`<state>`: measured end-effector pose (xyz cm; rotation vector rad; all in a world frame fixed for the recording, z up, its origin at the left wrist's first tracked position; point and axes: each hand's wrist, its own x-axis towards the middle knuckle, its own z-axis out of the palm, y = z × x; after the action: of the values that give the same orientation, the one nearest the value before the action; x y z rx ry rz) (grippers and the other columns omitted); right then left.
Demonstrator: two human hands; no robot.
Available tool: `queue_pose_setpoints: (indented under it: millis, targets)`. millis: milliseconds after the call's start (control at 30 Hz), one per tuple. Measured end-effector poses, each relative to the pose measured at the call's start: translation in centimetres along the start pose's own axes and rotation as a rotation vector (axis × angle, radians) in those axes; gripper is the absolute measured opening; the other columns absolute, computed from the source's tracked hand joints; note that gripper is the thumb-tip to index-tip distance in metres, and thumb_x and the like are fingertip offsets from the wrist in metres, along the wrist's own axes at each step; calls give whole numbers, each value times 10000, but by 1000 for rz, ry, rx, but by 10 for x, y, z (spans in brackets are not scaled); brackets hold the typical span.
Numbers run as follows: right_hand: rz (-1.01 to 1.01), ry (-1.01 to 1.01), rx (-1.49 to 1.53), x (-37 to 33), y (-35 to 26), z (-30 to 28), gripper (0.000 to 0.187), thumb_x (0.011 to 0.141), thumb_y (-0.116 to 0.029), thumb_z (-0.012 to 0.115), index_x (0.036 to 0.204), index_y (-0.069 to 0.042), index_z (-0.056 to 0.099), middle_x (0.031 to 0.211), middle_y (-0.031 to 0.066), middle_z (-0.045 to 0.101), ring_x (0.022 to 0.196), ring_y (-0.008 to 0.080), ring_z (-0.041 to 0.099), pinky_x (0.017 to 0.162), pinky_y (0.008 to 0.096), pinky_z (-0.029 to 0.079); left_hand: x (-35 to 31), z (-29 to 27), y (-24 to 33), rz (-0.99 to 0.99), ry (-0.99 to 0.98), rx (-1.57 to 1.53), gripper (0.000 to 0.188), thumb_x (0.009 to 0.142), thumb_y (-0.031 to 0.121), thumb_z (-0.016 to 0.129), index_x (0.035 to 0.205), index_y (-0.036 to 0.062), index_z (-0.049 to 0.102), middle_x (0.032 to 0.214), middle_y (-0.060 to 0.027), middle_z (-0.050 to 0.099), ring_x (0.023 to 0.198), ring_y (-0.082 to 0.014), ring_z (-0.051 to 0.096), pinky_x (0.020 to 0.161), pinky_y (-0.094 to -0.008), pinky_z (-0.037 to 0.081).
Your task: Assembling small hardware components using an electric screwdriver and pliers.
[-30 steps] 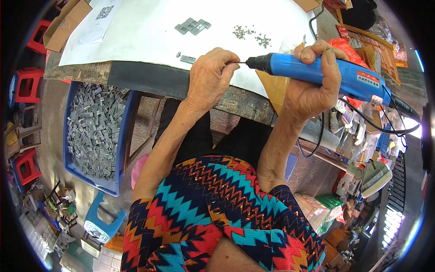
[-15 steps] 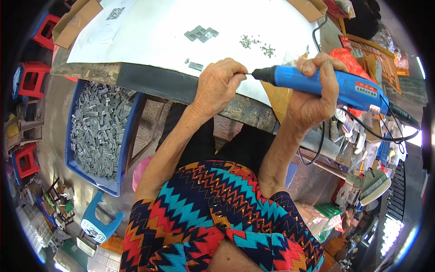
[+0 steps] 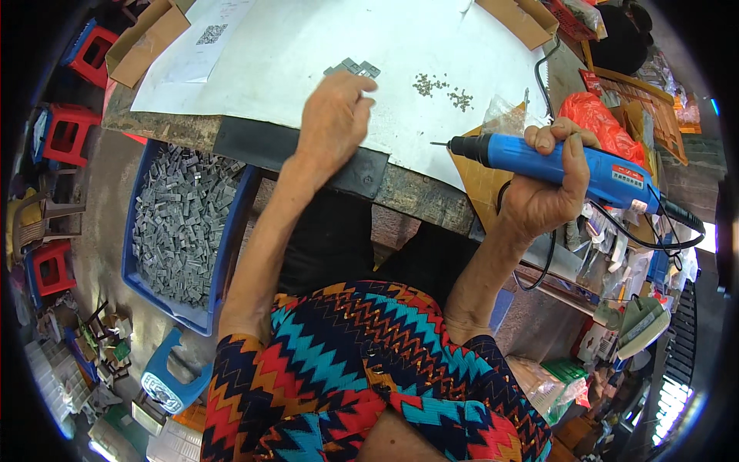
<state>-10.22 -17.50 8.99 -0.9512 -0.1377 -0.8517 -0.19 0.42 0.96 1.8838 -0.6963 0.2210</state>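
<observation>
The left hand (image 3: 332,123) reaches out over the white sheet (image 3: 308,46) on the table (image 3: 416,192), palm down, fingers loosely curled and apparently holding nothing. Its fingertips lie at the small cluster of flat grey metal pieces (image 3: 352,68), touching or just short of them; the view from above does not settle which. Just to the right of that hand, a little farther out, lie two scatters of tiny dark screws (image 3: 443,88).

The right hand (image 3: 550,192) is wrapped firmly around the blue electric screwdriver (image 3: 554,163), thumb over the top of the barrel. The tool lies roughly level, its thin bit pointing left toward the left hand but well apart from it, hanging over the near edge of the sheet. Its black cord (image 3: 654,231) trails off behind the hand, past a red plastic bag (image 3: 604,123).

Below the left forearm, off the table, stands a blue crate (image 3: 231,231) heaped with grey metal parts (image 3: 181,223).

To pick a piece cleanly, the fingertips would do best to pinch one piece at the edge of the cluster rather than rake across it, so the rest stay put and the screws beside them are not scattered. Keeping the driver's bit away from the reaching hand seems wise.
</observation>
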Motion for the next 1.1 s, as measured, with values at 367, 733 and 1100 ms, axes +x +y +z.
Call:
queue_pose_setpoints:
  millis: [367, 733, 1100]
  targets:
    - [27, 95, -23, -8, -1, -1, 214, 759, -13, 567, 967, -39, 528, 839, 118, 554, 678, 182, 532, 690, 339, 402, 19, -2, -25, 96, -16, 477, 208, 716, 48, 615, 922, 15, 629, 808, -116, 525, 800, -270, 505, 712, -358, 421]
    - [42, 105, -3, -9, 0, -5, 209, 761, -15, 558, 967, -33, 527, 833, 119, 546, 680, 181, 533, 695, 341, 401, 14, -6, -21, 98, -91, 381, 211, 732, 64, 615, 934, 1, 620, 819, -129, 525, 813, -276, 503, 716, -354, 421]
    - [47, 76, -26, -9, 0, -3, 199, 765, -9, 558, 962, -31, 534, 840, 122, 552, 675, 183, 532, 696, 341, 399, 14, 2, -21, 86, -51, 531, 109, 708, 82, 607, 783, 8, 580, 785, -118, 544, 782, -288, 518, 686, -373, 421]
